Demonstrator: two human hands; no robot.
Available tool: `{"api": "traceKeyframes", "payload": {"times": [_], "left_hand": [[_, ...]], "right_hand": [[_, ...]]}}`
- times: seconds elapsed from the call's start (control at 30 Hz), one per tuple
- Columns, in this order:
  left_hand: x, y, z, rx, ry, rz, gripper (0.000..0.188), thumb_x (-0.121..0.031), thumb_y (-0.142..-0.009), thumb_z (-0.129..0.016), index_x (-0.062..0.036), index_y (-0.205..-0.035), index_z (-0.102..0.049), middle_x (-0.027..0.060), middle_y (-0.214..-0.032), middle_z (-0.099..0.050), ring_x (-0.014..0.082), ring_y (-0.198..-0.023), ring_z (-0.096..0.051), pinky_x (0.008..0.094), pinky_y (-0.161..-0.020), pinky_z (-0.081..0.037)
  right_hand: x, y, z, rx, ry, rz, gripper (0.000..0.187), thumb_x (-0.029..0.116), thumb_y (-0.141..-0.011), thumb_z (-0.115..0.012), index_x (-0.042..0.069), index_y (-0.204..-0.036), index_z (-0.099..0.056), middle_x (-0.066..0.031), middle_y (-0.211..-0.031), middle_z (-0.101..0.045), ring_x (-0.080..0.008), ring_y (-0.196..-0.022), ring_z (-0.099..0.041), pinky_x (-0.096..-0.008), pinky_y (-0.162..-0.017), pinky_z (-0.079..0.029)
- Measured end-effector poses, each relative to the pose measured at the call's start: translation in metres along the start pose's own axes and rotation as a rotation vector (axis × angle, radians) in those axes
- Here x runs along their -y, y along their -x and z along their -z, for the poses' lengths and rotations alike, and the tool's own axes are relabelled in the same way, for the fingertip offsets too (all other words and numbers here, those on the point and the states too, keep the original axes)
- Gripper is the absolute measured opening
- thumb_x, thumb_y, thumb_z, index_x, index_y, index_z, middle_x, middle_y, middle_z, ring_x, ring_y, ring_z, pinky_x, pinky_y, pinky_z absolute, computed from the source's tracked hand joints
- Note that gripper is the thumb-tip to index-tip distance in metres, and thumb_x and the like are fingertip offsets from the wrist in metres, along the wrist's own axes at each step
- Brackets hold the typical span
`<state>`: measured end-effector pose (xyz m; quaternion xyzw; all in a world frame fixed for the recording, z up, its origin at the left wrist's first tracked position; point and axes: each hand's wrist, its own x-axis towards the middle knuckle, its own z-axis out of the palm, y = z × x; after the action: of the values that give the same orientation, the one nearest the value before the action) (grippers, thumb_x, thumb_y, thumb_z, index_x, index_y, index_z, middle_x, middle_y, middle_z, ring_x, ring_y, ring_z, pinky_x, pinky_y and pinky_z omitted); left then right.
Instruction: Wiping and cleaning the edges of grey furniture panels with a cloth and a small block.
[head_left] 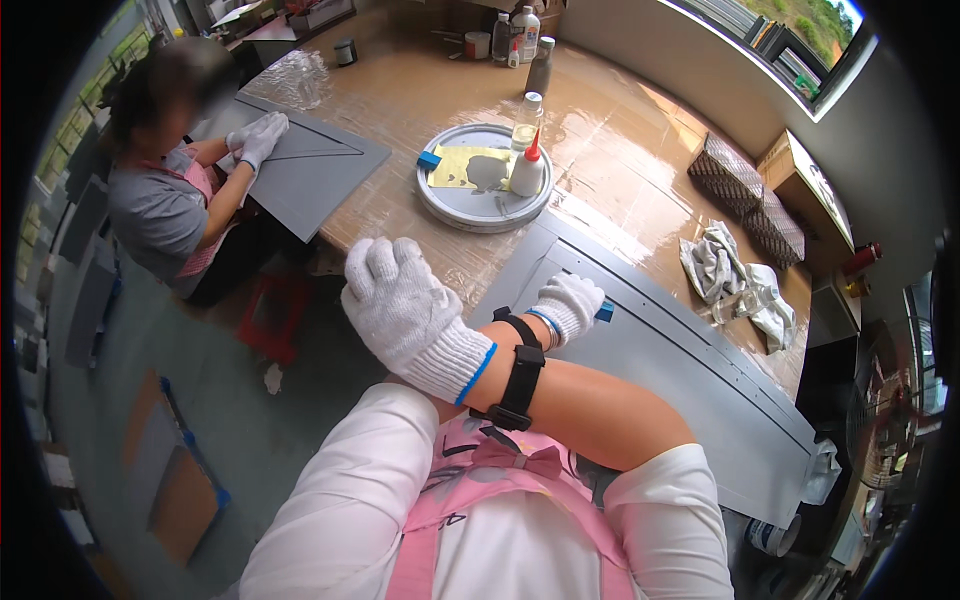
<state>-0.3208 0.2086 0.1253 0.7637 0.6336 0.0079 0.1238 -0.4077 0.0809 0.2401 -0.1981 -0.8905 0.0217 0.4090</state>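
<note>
My forearms cross in front of me. My left hand (pixel 570 305), in a white knit glove, reaches out beneath my right forearm and closes round a small blue block (pixel 605 311); one end of it shows beside the fingers. This hand rests at the grooved frame of a large grey panel (pixel 690 400). My right hand (pixel 405 310), gloved in white with a blue cuff edge, is raised at the left, close to my left forearm and above the table's near edge. Its fingers are curled, and its palm is hidden. A black strap band (pixel 520 380) circles my right forearm.
A round grey lid (pixel 480 217) holds yellow sandpaper, another blue block (pixel 429 160), a clear bottle and a red-tipped white bottle (pixel 526 175). Crumpled cloths (pixel 715 262) lie at right. At left, a gloved co-worker (pixel 165 200) handles another grey panel (pixel 320 175).
</note>
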Motion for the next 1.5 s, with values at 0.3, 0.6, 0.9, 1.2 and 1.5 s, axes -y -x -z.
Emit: {"api": "traceKeyframes", "payload": {"times": [0.3,0.6,0.9,1.2,1.5], "left_hand": [[-0.021,-0.005,-0.004,-0.014,-0.048,-0.078,0.030,-0.036,-0.088,-0.065,-0.0115,-0.106,-0.065,0.0109,-0.103,-0.069,0.0297,-0.099,-0.068,0.0436,-0.083,-0.055],[-0.040,-0.003,-0.011,0.002,-0.040,-0.054,0.035,-0.036,-0.085,-0.069,-0.0135,-0.112,-0.061,0.0100,-0.105,-0.066,0.0293,-0.099,-0.065,0.0450,-0.084,-0.054],[0.008,0.085,-0.052,-0.244,0.435,0.420,0.033,-0.029,-0.083,-0.074,-0.0053,-0.104,-0.065,0.0103,-0.090,-0.068,0.0277,-0.079,-0.067,0.0384,-0.075,-0.053],[-0.043,0.123,-0.093,-0.390,0.774,0.736,0.025,-0.018,-0.091,-0.068,0.0003,-0.107,-0.062,0.0045,-0.089,-0.064,0.0130,-0.080,-0.058,0.0305,-0.076,-0.050],[-0.035,0.145,-0.111,-0.402,0.770,0.816,0.026,-0.016,-0.095,-0.066,-0.0017,-0.116,-0.060,-0.0003,-0.094,-0.059,0.0079,-0.080,-0.054,0.0233,-0.069,-0.047]], "right_hand": [[0.048,-0.008,0.061,0.811,-0.284,0.235,0.029,0.032,-0.081,-0.072,0.011,-0.100,-0.073,-0.0067,-0.108,-0.055,-0.0241,-0.100,-0.050,-0.0322,-0.085,-0.047],[-0.084,0.083,0.092,0.343,-0.029,0.208,0.018,0.026,-0.070,-0.068,0.013,-0.082,-0.067,-0.0059,-0.097,-0.054,-0.0246,-0.093,-0.052,-0.0356,-0.080,-0.042],[-0.369,0.236,0.351,1.023,0.038,-0.937,0.045,0.045,-0.094,-0.048,0.008,-0.104,-0.071,-0.0165,-0.098,-0.070,-0.0351,-0.097,-0.067,-0.0453,-0.086,-0.053],[-0.605,0.389,0.304,0.734,0.631,-1.089,0.040,0.038,-0.096,-0.051,0.017,-0.128,-0.062,-0.0191,-0.137,-0.052,-0.0386,-0.124,-0.054,-0.0519,-0.101,-0.045],[-0.696,0.374,0.372,-0.012,0.537,-1.305,0.043,0.027,-0.091,-0.055,0.012,-0.131,-0.052,-0.0201,-0.145,-0.042,-0.0423,-0.122,-0.052,-0.0497,-0.101,-0.046]]}}
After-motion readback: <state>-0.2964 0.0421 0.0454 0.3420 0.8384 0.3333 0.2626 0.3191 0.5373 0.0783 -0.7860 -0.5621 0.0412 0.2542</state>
